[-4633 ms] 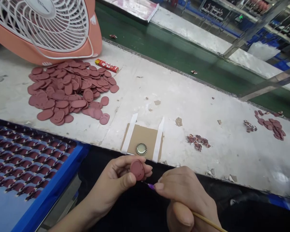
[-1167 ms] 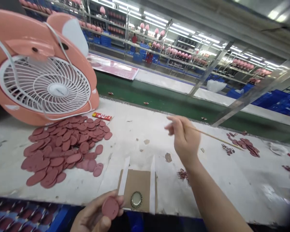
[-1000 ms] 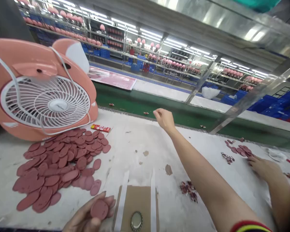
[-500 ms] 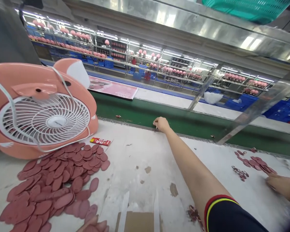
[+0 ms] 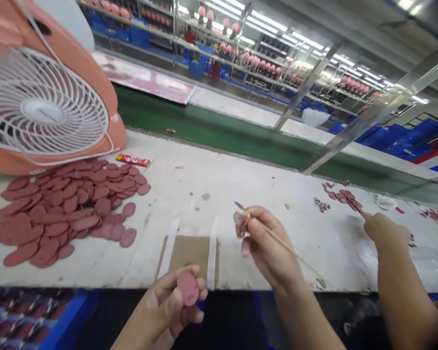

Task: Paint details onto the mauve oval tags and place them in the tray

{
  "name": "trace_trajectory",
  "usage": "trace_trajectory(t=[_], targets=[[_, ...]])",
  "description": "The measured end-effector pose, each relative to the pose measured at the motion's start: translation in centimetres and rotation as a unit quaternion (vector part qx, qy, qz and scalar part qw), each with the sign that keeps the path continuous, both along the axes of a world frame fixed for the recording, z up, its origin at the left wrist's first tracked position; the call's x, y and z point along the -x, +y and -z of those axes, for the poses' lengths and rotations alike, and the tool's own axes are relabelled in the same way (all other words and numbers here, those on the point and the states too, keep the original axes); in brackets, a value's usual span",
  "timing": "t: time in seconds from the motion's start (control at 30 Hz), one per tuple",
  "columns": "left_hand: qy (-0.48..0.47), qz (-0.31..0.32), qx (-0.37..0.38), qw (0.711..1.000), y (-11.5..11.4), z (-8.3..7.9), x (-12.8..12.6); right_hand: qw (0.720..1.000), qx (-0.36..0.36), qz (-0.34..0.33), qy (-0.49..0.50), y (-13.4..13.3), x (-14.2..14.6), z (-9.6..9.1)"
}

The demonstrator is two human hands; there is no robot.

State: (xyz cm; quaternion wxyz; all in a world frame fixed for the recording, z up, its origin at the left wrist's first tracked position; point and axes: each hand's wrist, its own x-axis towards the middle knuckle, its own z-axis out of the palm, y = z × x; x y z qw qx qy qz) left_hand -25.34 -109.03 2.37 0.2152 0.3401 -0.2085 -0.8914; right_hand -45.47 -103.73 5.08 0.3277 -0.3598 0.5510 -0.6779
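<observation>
My left hand (image 5: 164, 308) is closed around a flat, dark pink oval piece (image 5: 187, 288) with small dark holes near its lower end. Between the fingers and thumb of my right hand (image 5: 272, 248) is a thin wooden stick (image 5: 288, 248) with a purple tip, slanting across the palm. A small cluster of shiny reddish bits (image 5: 242, 223) is also pinched at those fingertips; its exact kind is unclear. Both hands are above the front edge of the white table (image 5: 178, 194), apart from each other. A large heap of similar oval pieces (image 5: 69, 204) lies to the left.
An orange animal-shaped fan (image 5: 111, 109) stands behind the heap, beside a red-and-yellow packet (image 5: 133, 160). Taped cardboard (image 5: 190, 250) lies at the front edge. Another person's hand (image 5: 381, 228) reaches toward ovals (image 5: 345, 197) at right. Beyond runs a green conveyor belt (image 5: 211, 133).
My right hand has come back from the belt's edge to the front of the table, bringing the stick and the shiny bits. My left hand has lifted an oval piece into view.
</observation>
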Motion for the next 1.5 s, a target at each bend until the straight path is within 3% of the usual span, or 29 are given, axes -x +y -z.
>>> trace_trajectory(t=[0.13,0.23,0.33,0.53,0.73,1.1,1.5], targets=[[-0.001,0.079,-0.042,0.996,1.6,0.4,0.3,0.995,-0.039,-0.036,-0.090,5.1,-4.2,1.5],[0.046,0.113,-0.039,0.992,2.3,0.9,0.0,0.985,-0.067,-0.084,-0.134,7.0,-5.1,1.4],[0.057,0.122,-0.028,0.991,2.6,1.0,-0.2,0.985,-0.086,-0.106,-0.105,7.8,-5.0,1.0],[0.042,0.134,-0.011,0.990,2.7,0.8,-0.4,0.991,-0.090,-0.075,0.062,7.8,-4.8,0.3],[0.027,0.152,-0.010,0.988,2.5,1.2,-0.6,0.978,-0.076,-0.108,0.163,7.2,-4.3,-0.9],[0.027,0.165,-0.024,0.986,2.5,0.7,-0.5,0.959,-0.088,-0.144,0.226,7.0,-3.9,-1.4],[0.033,0.175,-0.018,0.984,2.5,1.3,-0.7,0.949,-0.091,-0.178,0.246,6.8,-3.9,-1.9]])
